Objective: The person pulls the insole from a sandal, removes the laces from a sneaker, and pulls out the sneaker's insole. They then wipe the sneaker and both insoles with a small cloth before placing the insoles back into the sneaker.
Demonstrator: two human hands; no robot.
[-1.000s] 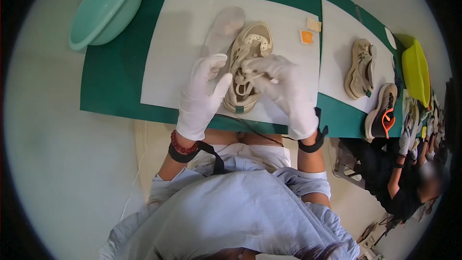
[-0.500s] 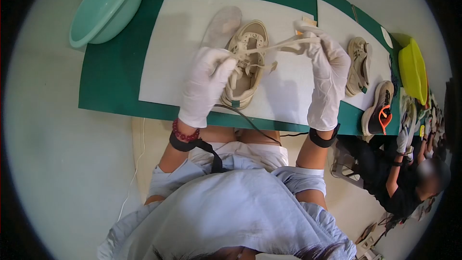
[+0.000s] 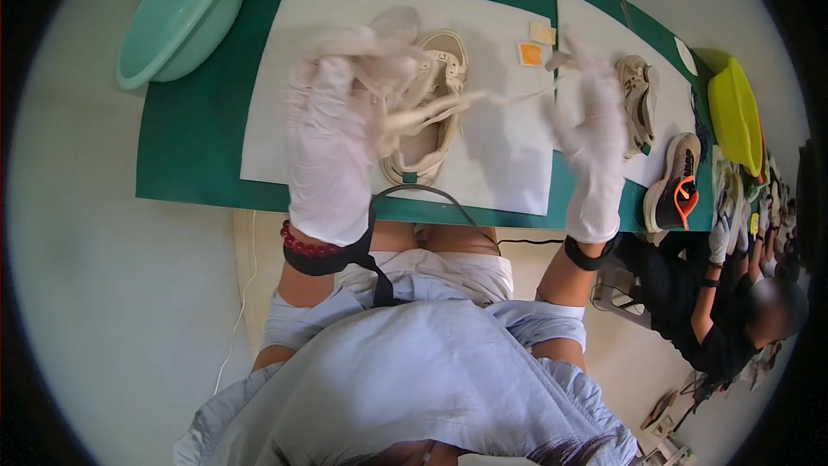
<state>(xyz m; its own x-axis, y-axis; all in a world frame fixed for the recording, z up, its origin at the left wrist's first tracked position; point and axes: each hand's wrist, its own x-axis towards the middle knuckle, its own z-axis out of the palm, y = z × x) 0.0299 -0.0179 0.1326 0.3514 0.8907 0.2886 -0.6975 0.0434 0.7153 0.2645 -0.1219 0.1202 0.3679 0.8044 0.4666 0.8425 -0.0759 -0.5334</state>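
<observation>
A beige shoe [image 3: 424, 155] lies on the white board [image 3: 509, 147], its toe pointing away from me and its heel with the green tab near me. My left hand [image 3: 332, 121], white-gloved, is raised at the shoe's left side, its fingers curled round the cream shoelace [image 3: 448, 106]. The lace stretches right from it across the shoe, blurred by motion. My right hand [image 3: 591, 116], also gloved, is off the shoe's right side with fingers apart; the thin end of the lace reaches toward it, and whether the fingertips touch it is unclear.
A clear insole-like shape [image 3: 398, 22] lies behind my left hand. Orange and beige squares [image 3: 530, 54] sit at the board's upper right. Further right are another beige shoe [image 3: 636, 103], a black-orange shoe [image 3: 673, 183], a yellow basin [image 3: 736, 116] and a co-worker [image 3: 724, 319]. A turquoise basin [image 3: 185, 22] stands left.
My left hand has risen and moved left with the lace. My right hand was pinching the lace out to the right; its fingers have now spread. The lace has swung lower over the shoe.
</observation>
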